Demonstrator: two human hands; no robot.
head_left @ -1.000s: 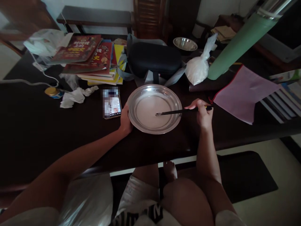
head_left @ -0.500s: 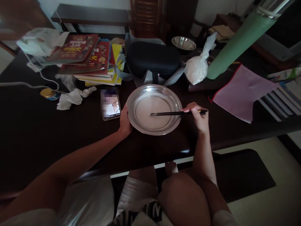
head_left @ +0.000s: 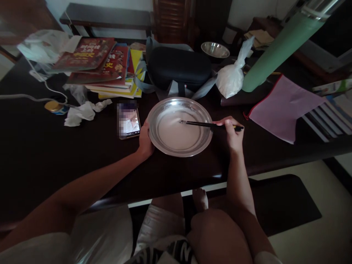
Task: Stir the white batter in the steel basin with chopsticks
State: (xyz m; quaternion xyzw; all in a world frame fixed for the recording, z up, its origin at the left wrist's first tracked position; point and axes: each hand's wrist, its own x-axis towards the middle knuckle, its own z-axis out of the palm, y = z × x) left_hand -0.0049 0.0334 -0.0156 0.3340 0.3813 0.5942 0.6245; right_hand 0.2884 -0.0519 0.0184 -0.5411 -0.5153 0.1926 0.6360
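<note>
A shallow metal bowl (head_left: 180, 153) stands near the front of the dark table, with a pale, milky liquid (head_left: 178, 135) in it. My left hand (head_left: 145, 141) grips the bowl's left rim, the thumb near the top edge and the fingers partly hidden by the side. In my right hand (head_left: 232, 132), at the bowl's right, is a pair of black chopsticks (head_left: 203, 124). They cross the right rim, their tips in the liquid near the bowl's middle. Left of my left hand lies a lit phone (head_left: 131, 121).
Behind the bowl sits a black case (head_left: 178, 68), with a tied bag of white powder (head_left: 230, 80) and a green cylinder (head_left: 283, 51) to its right. Books (head_left: 96, 62), crumpled tissue (head_left: 82, 113) and a small jar (head_left: 55, 107) are leftward. A pink pouch (head_left: 283, 108) lies right.
The chopstick tips have moved away from me and slightly right in the liquid, and my right hand has shifted slightly. My left hand stays on the bowl.
</note>
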